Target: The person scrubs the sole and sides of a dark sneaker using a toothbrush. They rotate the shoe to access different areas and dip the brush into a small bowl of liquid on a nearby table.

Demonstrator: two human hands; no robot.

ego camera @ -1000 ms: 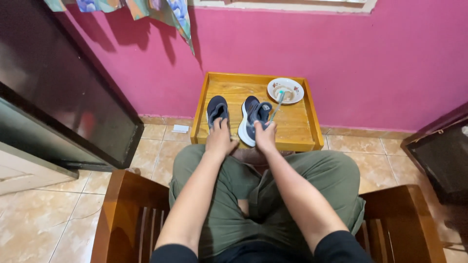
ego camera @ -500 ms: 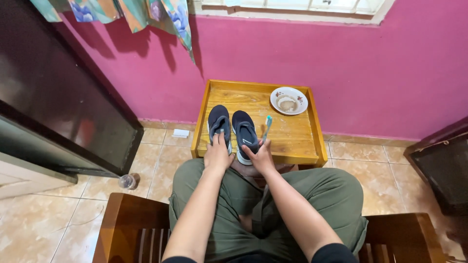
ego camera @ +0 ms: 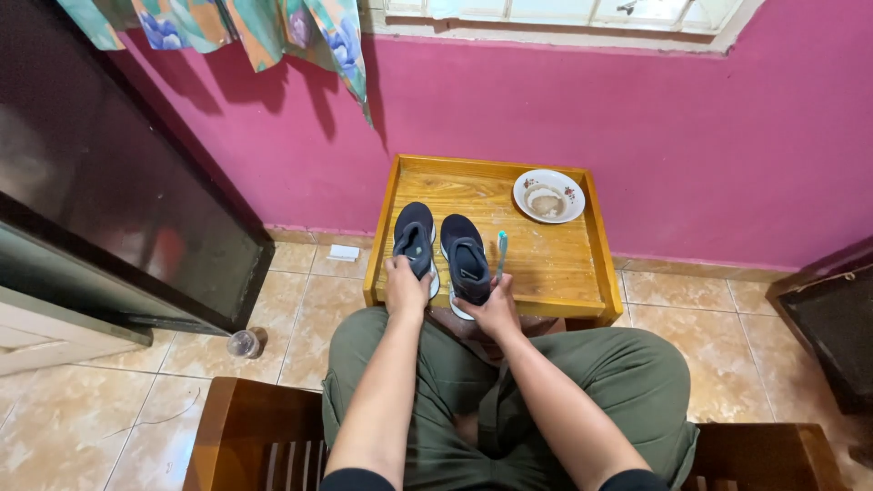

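Two dark navy sneakers with white soles stand side by side on a small wooden table [ego camera: 555, 273] with a raised rim. My left hand [ego camera: 406, 284] grips the heel of the left sneaker [ego camera: 415, 235]. My right hand [ego camera: 496, 309] rests on the heel of the right sneaker [ego camera: 466, 256] and holds a teal toothbrush [ego camera: 500, 253], its bristle end pointing away from me. I sit on a wooden chair with my knees apart under the table's near edge.
A white floral bowl [ego camera: 548, 195] with murky liquid sits at the table's far right corner. A pink wall stands behind. A dark cabinet [ego camera: 118, 209] is on the left, a small clear cup [ego camera: 244, 343] on the tiled floor, and a dark box [ego camera: 832, 318] on the right.
The right sneaker, earlier tilted in my right hand, now stands flat beside the left one. My hands have slid back to the heels. The view has tilted upward.
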